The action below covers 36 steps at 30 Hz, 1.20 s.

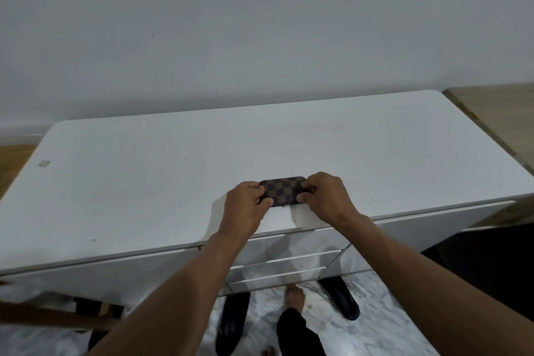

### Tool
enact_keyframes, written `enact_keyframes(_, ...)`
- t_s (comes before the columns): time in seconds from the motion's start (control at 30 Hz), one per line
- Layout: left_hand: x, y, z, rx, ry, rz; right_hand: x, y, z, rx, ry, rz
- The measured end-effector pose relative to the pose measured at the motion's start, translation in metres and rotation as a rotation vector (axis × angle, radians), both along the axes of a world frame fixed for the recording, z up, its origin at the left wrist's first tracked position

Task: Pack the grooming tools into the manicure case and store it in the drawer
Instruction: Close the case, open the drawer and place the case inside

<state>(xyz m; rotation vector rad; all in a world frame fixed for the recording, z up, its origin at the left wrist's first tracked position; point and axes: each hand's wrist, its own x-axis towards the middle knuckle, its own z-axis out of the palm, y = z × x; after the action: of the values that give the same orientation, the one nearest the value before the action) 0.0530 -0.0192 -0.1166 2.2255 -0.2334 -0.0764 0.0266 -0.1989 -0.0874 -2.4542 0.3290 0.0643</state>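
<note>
A small manicure case [282,189] with a brown and dark checked cover lies closed on the white desk top [173,170], near its front edge. My left hand [247,203] grips the case's left end, thumb at the front and fingers on top. My right hand [323,196] holds the right end the same way. No loose grooming tools are in view. Below the hands, a stack of white drawers [289,261] sits shut in the desk front.
A white wall rises behind the desk. Two black slippers [232,324] [341,298] lie on the marble floor under the desk, beside my bare foot [294,296]. A wooden chair part [57,316] shows at the lower left.
</note>
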Motion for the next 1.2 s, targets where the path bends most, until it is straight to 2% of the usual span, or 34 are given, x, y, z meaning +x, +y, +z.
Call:
enact_keyframes(0.33,-0.009,-0.004,0.003,0.072,-0.008,0.054,-0.014,-0.001,-0.001,0.024,-0.035,0.015)
enact_keyframes(0.6,-0.082,0.0,-0.014,0.011,-0.228,0.102,-0.087,-0.004,-0.005,0.024,-0.14,0.04)
enact_keyframes(0.7,-0.108,0.001,-0.02,0.12,-0.245,0.085,-0.112,-0.006,-0.018,-0.019,-0.101,0.121)
enact_keyframes(0.87,-0.112,0.005,-0.033,0.363,-0.059,-0.054,-0.115,-0.009,-0.036,-0.167,0.063,0.314)
enact_keyframes(1.07,-0.11,0.001,-0.045,0.469,-0.03,-0.081,-0.1,-0.009,-0.058,-0.262,0.056,0.381)
enact_keyframes(1.2,-0.11,0.005,-0.056,0.638,0.029,-0.097,-0.102,-0.006,-0.075,-0.332,0.052,0.356)
